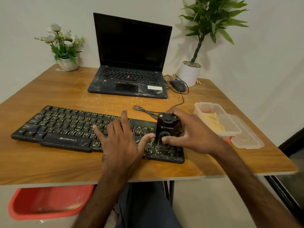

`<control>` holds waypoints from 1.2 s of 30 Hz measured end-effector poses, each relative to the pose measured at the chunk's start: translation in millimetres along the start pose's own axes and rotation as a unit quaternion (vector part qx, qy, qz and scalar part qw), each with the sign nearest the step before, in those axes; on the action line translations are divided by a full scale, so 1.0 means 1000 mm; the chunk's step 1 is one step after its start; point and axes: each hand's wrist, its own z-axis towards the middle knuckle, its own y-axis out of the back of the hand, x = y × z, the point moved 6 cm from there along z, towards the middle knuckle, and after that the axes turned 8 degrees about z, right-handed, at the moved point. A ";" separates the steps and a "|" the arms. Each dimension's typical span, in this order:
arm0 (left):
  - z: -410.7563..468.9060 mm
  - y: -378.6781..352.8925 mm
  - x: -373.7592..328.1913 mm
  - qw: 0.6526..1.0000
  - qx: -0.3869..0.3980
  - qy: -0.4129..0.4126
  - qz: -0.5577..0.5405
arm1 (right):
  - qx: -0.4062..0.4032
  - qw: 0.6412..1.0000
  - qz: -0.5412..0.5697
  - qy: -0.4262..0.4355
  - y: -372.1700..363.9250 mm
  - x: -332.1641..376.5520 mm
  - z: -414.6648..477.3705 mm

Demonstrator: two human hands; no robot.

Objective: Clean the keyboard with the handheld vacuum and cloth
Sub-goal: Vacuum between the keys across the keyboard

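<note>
Wooden desk: vacuum stands on keyboard, clasped in right grip

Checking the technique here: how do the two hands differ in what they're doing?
The left hand lies flat with fingers spread on the Zebronics keyboard; the right hand curls round the black handheld vacuum. The left holds nothing; the right's thumb rests on the vacuum's front. Both are over the keyboard's right part.

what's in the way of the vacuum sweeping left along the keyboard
The left hand lies flat on the middle of the keyboard, right beside the vacuum, which the right hand holds upright on the right end. Nothing else visible lies on the stretch to the left.
</note>
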 end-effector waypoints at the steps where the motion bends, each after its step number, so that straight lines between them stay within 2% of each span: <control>1: 0.000 0.000 0.000 1.000 -0.001 -0.003 0.000 | -0.034 0.999 -0.025 0.001 0.004 -0.002 0.003; 3: 0.000 0.001 -0.001 1.000 0.000 -0.006 -0.001 | -0.083 0.996 -0.042 -0.001 0.011 -0.005 0.008; 4: -0.001 0.001 0.000 1.000 0.001 -0.006 -0.001 | -0.080 0.996 -0.039 -0.002 0.011 -0.006 0.008; 8: -0.002 0.001 0.000 1.000 0.001 0.000 -0.003 | 0.041 0.999 0.019 -0.009 -0.001 0.000 0.000; 14: -0.001 0.003 -0.001 1.000 -0.002 -0.010 -0.020 | -0.065 0.992 -0.104 -0.013 0.011 -0.007 0.028; 16: -0.001 0.003 -0.001 1.000 -0.004 -0.005 -0.025 | -0.056 0.991 -0.124 -0.009 0.006 -0.006 0.028; 20: -0.002 0.003 -0.001 1.000 -0.007 0.001 -0.023 | 0.015 0.997 -0.073 -0.006 0.004 0.000 0.019; 25: -0.001 0.003 -0.001 1.000 -0.006 -0.006 -0.025 | -0.069 0.989 -0.127 -0.013 0.012 -0.010 0.033; 26: 0.000 0.003 -0.001 1.000 -0.007 -0.005 -0.026 | -0.065 0.990 -0.121 -0.010 0.011 -0.010 0.033; 30: 0.000 0.002 -0.002 1.000 -0.014 -0.004 -0.014 | 0.029 0.995 -0.091 -0.011 0.010 -0.004 0.031; 36: 0.000 0.003 -0.002 1.000 -0.011 -0.006 -0.008 | -0.015 0.993 -0.119 -0.013 0.011 -0.009 0.043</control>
